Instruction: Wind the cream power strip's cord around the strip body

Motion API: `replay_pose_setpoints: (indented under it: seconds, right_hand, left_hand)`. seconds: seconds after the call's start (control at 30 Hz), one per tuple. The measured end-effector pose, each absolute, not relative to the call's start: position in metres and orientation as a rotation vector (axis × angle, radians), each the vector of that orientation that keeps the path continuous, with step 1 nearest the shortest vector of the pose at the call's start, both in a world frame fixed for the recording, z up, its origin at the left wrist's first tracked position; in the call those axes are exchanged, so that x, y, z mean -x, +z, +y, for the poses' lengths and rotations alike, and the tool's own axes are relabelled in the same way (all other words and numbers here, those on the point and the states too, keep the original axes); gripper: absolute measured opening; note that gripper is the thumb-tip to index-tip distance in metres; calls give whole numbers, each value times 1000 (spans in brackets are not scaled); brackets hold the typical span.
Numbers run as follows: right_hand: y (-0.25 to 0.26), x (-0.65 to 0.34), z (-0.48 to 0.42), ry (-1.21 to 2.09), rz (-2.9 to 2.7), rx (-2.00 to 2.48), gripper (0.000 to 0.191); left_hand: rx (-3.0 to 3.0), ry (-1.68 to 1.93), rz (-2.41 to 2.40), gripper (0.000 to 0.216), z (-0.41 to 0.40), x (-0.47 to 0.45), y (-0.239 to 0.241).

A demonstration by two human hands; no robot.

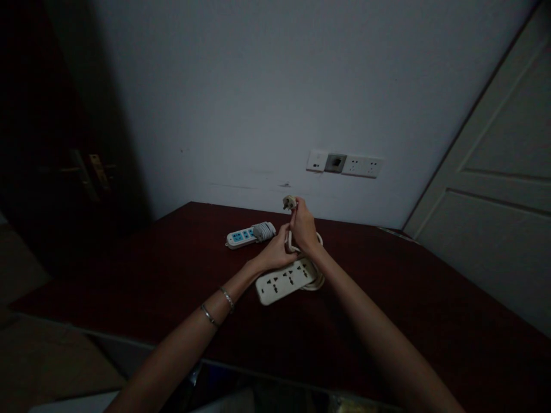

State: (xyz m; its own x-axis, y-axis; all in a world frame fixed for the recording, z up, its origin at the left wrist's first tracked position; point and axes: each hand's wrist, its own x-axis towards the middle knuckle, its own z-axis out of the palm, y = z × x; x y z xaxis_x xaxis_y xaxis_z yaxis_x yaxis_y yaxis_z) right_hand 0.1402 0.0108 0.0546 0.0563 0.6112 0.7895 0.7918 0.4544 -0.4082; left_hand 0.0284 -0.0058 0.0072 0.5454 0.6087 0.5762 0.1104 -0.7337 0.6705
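A cream power strip [284,281] lies on the dark red table [181,269], its cord coiled at its far end. My right hand [303,226] is closed on the cord just below its plug [289,202], which it holds up above the table. My left hand [275,252] is closed on the cord loop beside the strip, right under my right hand. Two bangles ring my left wrist.
A second power strip [241,236] with blue sockets and a wound cord lies to the left. Wall sockets [344,164] sit above the table's far edge. A dark door stands at left, a white door [495,201] at right.
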Motion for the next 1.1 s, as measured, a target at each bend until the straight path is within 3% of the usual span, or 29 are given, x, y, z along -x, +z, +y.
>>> replay_pose_setpoints:
  seconds: [0.07, 0.17, 0.33, 0.43, 0.53, 0.73, 0.9, 1.1]
  right_hand:
    - [53, -141, 13, -188, -1626, 1254, 36]
    - [51, -143, 16, -142, -1578, 1257, 34]
    - [54, -148, 20, -94, -1530, 1242, 28]
    - [58, -153, 20, 98, -1510, 1269, 27]
    - [61, -157, 18, 233, -1490, 1291, 26]
    - [58, -151, 14, 218, -1670, 1254, 25]
    - [54, -132, 11, 89, -1795, 1136, 31]
    - [47, -123, -2, 108, -1623, 1092, 30]
  left_hand:
    - [-2178, 1155, 560, 81, -11, -28, 10]
    - [-2213, 1167, 621, 78, -16, -26, 13]
    - [-2270, 1262, 677, 55, -16, -25, 10]
    - [-2271, 1278, 738, 36, -13, -24, 8]
    - [-2257, 1172, 769, 33, -12, -21, 8]
    - [-2424, 931, 831, 38, -10, -18, 14]
    - [-2627, 834, 997, 19, -9, -20, 12]
    - [-2475, 914, 1203, 21, -10, -20, 8]
